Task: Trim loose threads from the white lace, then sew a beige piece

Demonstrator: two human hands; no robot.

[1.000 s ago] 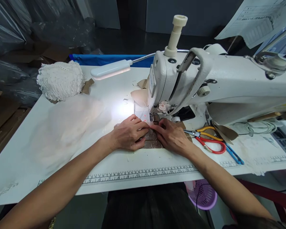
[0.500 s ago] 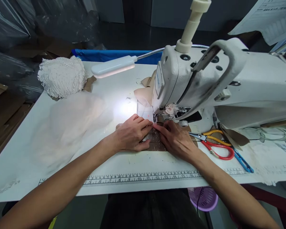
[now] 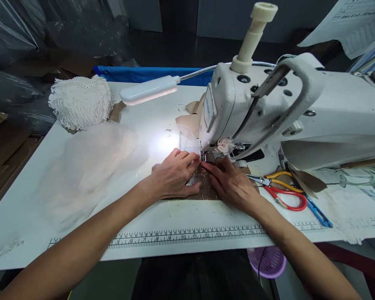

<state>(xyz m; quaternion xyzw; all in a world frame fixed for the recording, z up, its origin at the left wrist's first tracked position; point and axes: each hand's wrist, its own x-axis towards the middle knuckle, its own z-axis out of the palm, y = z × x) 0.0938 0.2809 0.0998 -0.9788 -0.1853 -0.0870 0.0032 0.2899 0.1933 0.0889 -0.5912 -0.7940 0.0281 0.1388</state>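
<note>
My left hand (image 3: 176,173) lies just left of the presser foot (image 3: 208,156) of a white sewing machine (image 3: 231,100). Its fingers are bent together, with the fingertips at the foot's front edge. My right hand (image 3: 233,181) is on the other side, index finger pointing in at the foot and the other fingers curled under. The two sets of fingertips almost meet there. Whatever they pinch is too small and covered to make out. Below the hands, a brown sheet (image 3: 210,194) with a shiny, thread-flecked surface rests on the table (image 3: 137,246).
White lace trim (image 3: 81,102) is heaped at back left, beside a pile of sheer pale fabric (image 3: 93,154). A lamp (image 3: 150,89) lights the bed. Yellow-handled scissors (image 3: 284,180), red-handled scissors (image 3: 289,202) and a blue-handled tool (image 3: 319,211) lie right of my right hand.
Both hands stay at the presser foot with only slight finger shifts. My left thumb has moved a little to the right. The whole view has tilted slightly.
</note>
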